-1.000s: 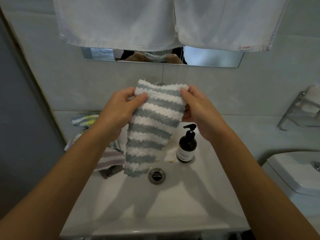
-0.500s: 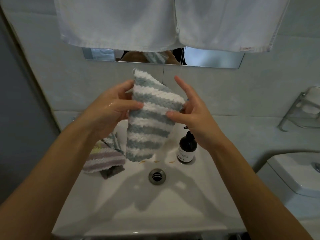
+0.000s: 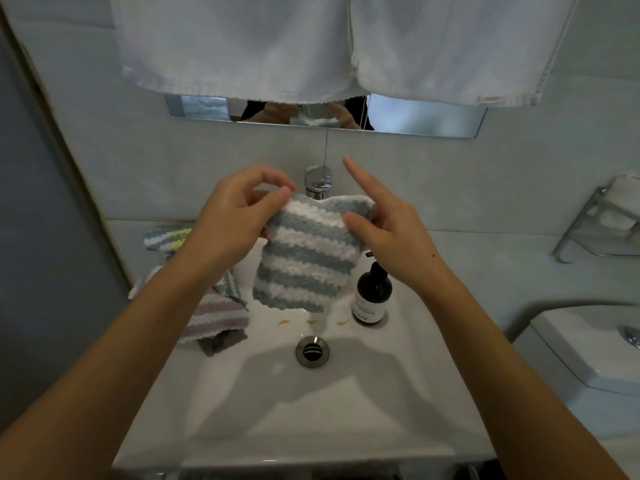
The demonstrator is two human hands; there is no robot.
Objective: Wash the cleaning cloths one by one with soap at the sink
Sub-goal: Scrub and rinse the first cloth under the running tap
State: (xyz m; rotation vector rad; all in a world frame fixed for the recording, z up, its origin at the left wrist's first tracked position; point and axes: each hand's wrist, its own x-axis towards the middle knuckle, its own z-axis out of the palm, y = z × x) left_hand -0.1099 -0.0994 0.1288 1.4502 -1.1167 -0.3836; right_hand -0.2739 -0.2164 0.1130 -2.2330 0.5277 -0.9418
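A grey-and-white striped cloth (image 3: 304, 261) hangs above the white sink (image 3: 346, 403), just in front of the chrome tap (image 3: 318, 183). My left hand (image 3: 239, 220) pinches its upper left corner. My right hand (image 3: 388, 226) grips the upper right corner with thumb and lower fingers, index finger pointing up. A dark soap pump bottle (image 3: 372, 296) stands on the basin under my right wrist. More striped cloths (image 3: 214, 313) lie piled at the sink's left edge, partly hidden by my left forearm.
Two white towels (image 3: 242, 46) hang overhead above a mirror strip (image 3: 426, 116). The drain (image 3: 312, 351) sits mid-basin, with orange specks behind it. A toilet tank (image 3: 588, 348) stands at the right, and a metal wall rack (image 3: 602, 220) above it.
Both hands and the striped cloth have come down from in front of the wall toward the tap. The cloth now hangs flatter, and my right index finger has lifted off it.
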